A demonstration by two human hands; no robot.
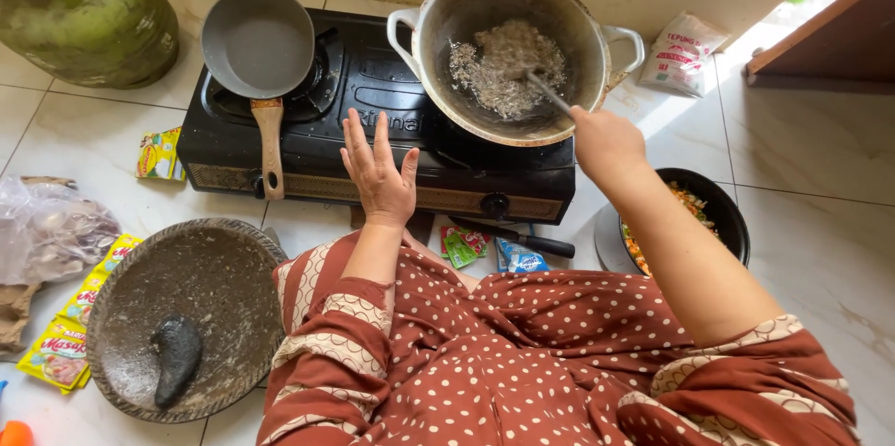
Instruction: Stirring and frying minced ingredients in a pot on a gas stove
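The left hand point(380, 176) is hovering with fingers spread open over the front edge of the stove point(373, 120). The right hand point(604, 140) is gripping a spatula point(522, 64), its blade lying in the food inside the wok point(508, 54) on the right burner.

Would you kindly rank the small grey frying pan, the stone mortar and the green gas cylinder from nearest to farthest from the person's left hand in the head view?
From the left hand:
1. Small grey frying pan, on the stove's left burner.
2. Stone mortar, on the floor, lower left.
3. Green gas cylinder, top left corner.
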